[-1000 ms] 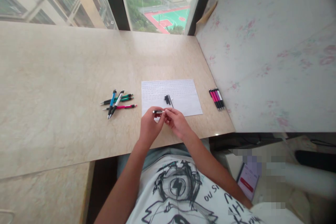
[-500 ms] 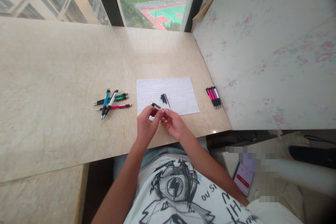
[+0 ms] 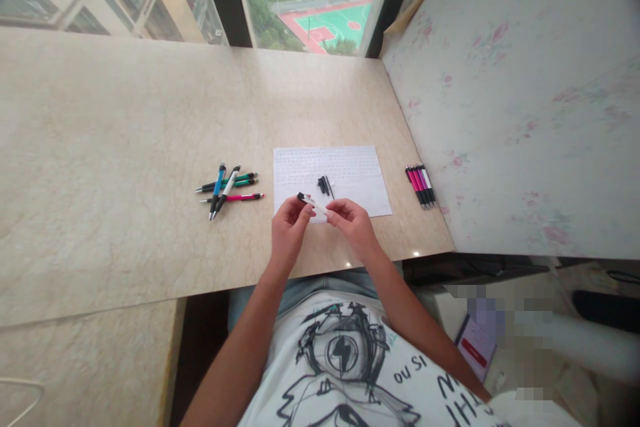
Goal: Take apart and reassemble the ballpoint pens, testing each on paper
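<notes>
My left hand [image 3: 289, 227] and my right hand [image 3: 353, 221] are both pinched on one pen part [image 3: 311, 201], a white barrel with a black tip, held just above the near edge of a white sheet of paper [image 3: 350, 170]. The black tip points up and to the left. A few small black pen pieces [image 3: 325, 185] lie on the middle of the paper, just beyond my fingers.
Several whole pens [image 3: 227, 188] in blue, white, green and pink lie in a loose heap left of the paper. A tidy row of pink and black pens [image 3: 421, 186] lies to the right by the flowered wall [image 3: 500, 100]. The beige marble counter [image 3: 125, 147] runs to the window.
My right hand has slid to the right along the pen part, so more of the white barrel now shows between my hands. The camera view has shifted slightly.
</notes>
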`<state>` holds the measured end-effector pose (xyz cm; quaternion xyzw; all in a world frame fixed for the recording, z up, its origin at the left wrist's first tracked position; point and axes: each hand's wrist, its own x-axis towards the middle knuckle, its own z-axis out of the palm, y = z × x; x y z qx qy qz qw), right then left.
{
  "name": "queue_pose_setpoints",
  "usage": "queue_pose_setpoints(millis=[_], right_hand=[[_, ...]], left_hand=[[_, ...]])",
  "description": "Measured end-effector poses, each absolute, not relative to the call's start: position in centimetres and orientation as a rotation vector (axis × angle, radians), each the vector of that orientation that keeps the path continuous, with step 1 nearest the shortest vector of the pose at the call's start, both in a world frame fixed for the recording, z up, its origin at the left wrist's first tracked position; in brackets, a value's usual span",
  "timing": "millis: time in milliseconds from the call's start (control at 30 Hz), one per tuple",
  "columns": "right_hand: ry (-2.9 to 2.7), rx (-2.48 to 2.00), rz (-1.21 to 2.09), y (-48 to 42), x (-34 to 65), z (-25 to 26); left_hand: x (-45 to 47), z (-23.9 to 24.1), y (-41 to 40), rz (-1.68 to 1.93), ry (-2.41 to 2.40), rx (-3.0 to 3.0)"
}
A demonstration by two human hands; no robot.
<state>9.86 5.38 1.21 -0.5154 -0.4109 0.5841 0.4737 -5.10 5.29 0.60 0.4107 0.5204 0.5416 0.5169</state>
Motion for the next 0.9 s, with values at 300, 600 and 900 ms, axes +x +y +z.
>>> queue_pose_setpoints(millis=[300, 600, 900], right_hand=[[-1.405, -1.354, 1.190, 4.8, 9.8, 1.5], [-1.001, -1.523, 1.168, 5.9, 11.8, 0.1], [-0.808, -1.491, 1.230, 7.1, 13.5, -0.9]], left_hand=[[-5.0, 0.2, 5.3, 1.321, 1.239, 0.941], [-6.8, -1.5, 5.6, 1.181, 1.502, 1.688], [-7.0, -1.9, 5.6, 0.897, 1.504, 2.068]])
